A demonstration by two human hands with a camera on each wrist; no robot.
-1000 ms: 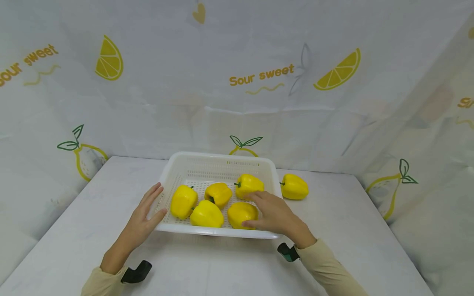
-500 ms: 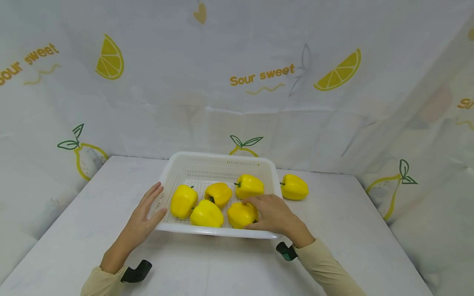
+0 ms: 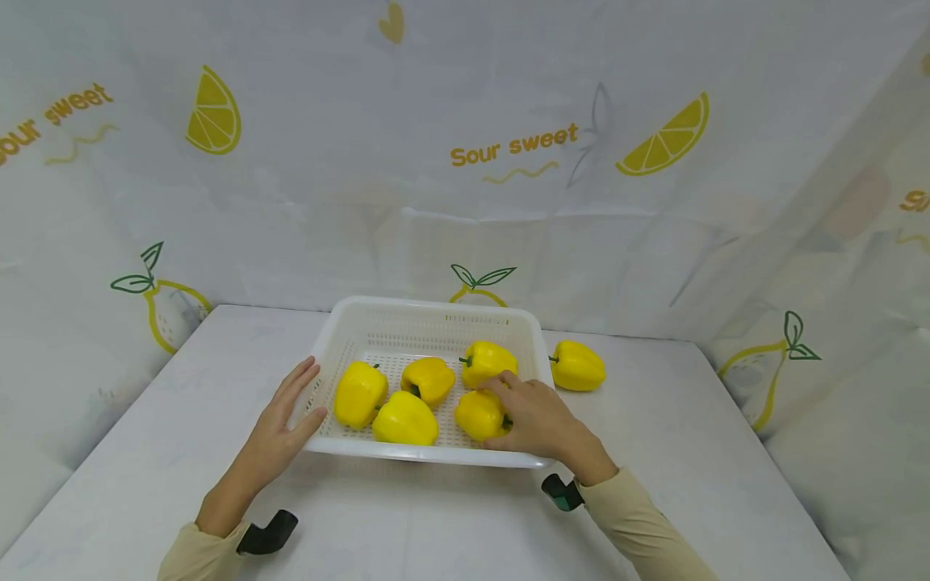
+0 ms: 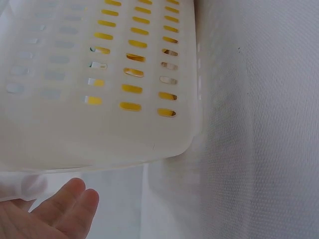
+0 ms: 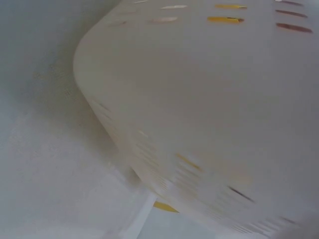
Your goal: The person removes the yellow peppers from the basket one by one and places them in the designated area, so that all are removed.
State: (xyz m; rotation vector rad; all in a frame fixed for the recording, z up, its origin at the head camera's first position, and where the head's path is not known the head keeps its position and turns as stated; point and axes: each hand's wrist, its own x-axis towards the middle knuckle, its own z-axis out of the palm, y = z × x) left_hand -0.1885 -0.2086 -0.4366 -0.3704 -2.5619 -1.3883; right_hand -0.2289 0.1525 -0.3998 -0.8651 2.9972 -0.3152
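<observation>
From my head camera I have a yellow bell pepper (image 3: 475, 415) in the right hand (image 3: 538, 415), its green stem (image 3: 507, 422) pointing to three o'clock, into the palm, and its long axis running roughly nine to three. It sits at the hand's nine o'clock, pinched with the fingers curled over its far side and the thumb on the near side. I cannot tell whether it touches the floor of the white plastic basket (image 3: 429, 456), where it lies at about four o'clock.

I count six yellow bell peppers. Besides the pinched one, four lie in the basket: one (image 3: 361, 395) with its stem to one o'clock, one (image 3: 405, 420) stem to ten, one (image 3: 429, 381) with a hollow end to seven, and one (image 3: 489, 365) stem to nine. The sixth (image 3: 578, 367) lies on the white table (image 3: 436, 516), just outside the basket at three o'clock.

My left hand (image 3: 279, 432) is at the basket's eight o'clock, thumb and fingers apart beside the rim; whether they press it, I cannot tell.
</observation>
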